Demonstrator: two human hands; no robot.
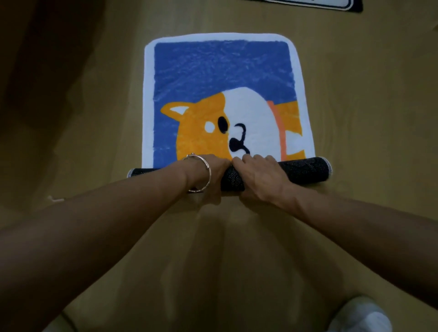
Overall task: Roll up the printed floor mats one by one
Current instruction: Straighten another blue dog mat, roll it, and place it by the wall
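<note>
No readable text. dog mat [220, 71] is picture only; second mat [331, 4] at the top edge is cropped, illegible.

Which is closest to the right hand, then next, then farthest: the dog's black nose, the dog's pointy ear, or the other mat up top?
From the right hand on the rolled mat:
1. black nose, just past the hand.
2. pointy ear, farther up and left.
3. other mat, at the top edge, right.
</note>
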